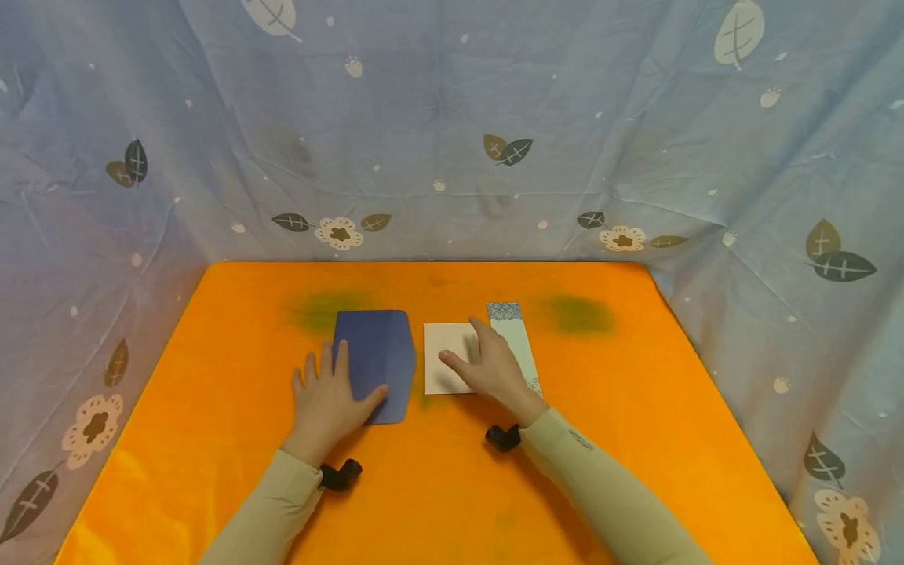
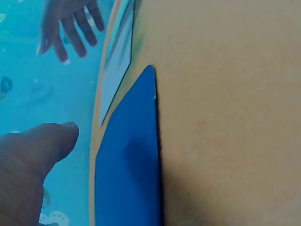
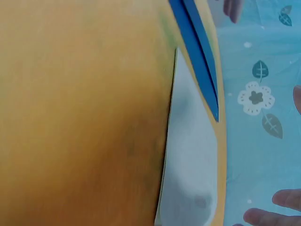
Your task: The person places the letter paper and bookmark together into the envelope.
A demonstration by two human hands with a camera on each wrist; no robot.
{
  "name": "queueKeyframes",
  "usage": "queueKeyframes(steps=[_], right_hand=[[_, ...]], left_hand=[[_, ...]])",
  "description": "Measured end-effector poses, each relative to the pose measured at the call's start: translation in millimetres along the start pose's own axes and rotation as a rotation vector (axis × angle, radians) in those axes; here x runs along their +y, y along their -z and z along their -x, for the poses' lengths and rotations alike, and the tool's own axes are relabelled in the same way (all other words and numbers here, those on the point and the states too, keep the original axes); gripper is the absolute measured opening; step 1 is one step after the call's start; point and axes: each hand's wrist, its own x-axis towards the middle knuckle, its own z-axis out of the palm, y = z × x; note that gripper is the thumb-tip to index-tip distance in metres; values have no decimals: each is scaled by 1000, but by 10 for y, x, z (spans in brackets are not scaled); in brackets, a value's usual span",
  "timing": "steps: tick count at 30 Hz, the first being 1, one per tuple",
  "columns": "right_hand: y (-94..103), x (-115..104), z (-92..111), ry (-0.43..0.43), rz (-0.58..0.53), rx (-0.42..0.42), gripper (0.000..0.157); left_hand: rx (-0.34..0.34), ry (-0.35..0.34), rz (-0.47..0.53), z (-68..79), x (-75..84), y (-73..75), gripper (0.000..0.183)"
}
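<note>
A flat blue envelope [image 1: 381, 345] with a tapered right side lies left of centre on the table. My left hand [image 1: 328, 408] is over its left and lower part, fingers straight and spread. In the left wrist view the thumb stands apart from the envelope [image 2: 129, 165], and a shadow falls on it. A white square paper [image 1: 439, 377] lies beside the envelope. Above its right side my right hand [image 1: 497, 369] is held with fingers loosely extended, its shadow on the paper [image 3: 190, 150]. Neither hand grips anything. The right hand partly hides a pale green strip [image 1: 517, 341] with patterned ends.
The table [image 1: 438, 486] has an orange cover with dark greenish patches. A blue-grey curtain [image 1: 438, 102] with leaves and flowers surrounds the back and both sides. Black wrist devices sit at the left cuff [image 1: 341, 475] and the right cuff [image 1: 503, 438].
</note>
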Motion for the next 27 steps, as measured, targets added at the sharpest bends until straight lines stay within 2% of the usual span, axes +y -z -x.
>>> queueKeyframes(steps=[6,17,27], right_hand=[[-89,-64,-55,-7,-163,-3,88],[-248,-273,-190,7,-346,-35,65],[-449,-363,-291,-5,-432,-93,58]], left_hand=[[-10,3,27,3,30,-32,110],[9,-6,23,-20,54,-58,109],[0,19,14,-29,74,-77,111]])
